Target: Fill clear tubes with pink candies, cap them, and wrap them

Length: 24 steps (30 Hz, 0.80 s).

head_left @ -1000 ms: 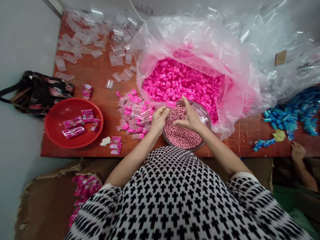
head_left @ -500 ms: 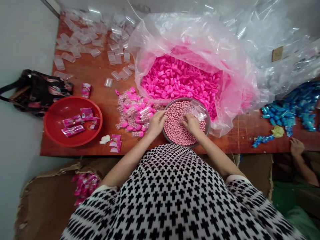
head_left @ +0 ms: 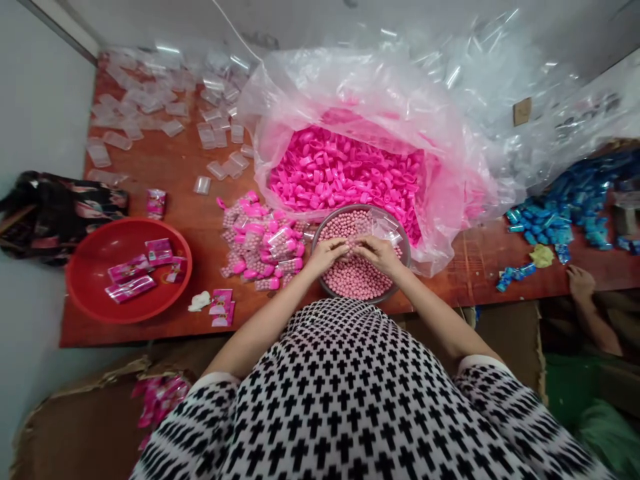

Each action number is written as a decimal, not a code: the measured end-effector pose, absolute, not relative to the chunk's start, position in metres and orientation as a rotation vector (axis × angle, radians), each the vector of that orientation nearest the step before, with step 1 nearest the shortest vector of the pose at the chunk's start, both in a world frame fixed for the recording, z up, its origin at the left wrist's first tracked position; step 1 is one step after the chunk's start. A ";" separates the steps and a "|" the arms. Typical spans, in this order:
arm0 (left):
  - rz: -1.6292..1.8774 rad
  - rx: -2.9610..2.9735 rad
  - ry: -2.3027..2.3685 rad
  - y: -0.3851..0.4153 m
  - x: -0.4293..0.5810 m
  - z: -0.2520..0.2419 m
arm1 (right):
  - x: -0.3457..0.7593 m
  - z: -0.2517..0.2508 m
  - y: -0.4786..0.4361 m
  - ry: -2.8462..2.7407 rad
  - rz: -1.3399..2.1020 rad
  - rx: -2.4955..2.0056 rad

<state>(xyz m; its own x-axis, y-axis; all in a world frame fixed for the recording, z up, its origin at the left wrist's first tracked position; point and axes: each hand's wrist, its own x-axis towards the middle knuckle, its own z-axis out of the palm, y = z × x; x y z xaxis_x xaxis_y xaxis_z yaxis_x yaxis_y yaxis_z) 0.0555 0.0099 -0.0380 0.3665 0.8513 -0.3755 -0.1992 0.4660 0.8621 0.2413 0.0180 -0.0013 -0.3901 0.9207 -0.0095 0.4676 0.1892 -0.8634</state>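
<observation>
Left hand: my left hand sits over the bowl's 9 o'clock side, fingers curled in narrow; I cannot tell whether they grip anything.
Right hand: my right hand meets it fingertip to fingertip, equally narrow, grip unclear.
Bowl: the grey bowl of pink balls stands at the near edge of the desk, under both hands.
Around: a pile of filled cases lies just beside at 9 o'clock, a bag of pink caps at 12, another person's hand well apart at 3.

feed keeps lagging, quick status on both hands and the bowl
Left hand and right hand meet over bowl of pink beads; grip too small to tell. Pink-capped filled tubes heaped beside left hand. Clear plastic pieces at bowl's far rim.
</observation>
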 end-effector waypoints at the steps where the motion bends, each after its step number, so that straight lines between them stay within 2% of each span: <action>1: 0.790 0.795 0.965 0.011 0.055 -0.038 | 0.241 0.000 0.019 -1.976 1.081 -1.288; 5: 0.832 0.868 1.026 0.018 0.050 -0.036 | 0.242 0.001 0.016 -2.002 1.004 -1.363; 11: 0.940 0.776 1.036 0.023 0.033 -0.028 | 0.259 0.017 0.043 -2.235 1.068 -1.420; 19: 0.958 0.639 0.980 0.023 0.041 -0.025 | 0.248 0.035 0.175 -2.233 0.236 -2.092; 24: 0.962 0.707 1.020 0.029 0.045 -0.028 | 0.220 0.031 0.215 -2.414 0.103 -2.328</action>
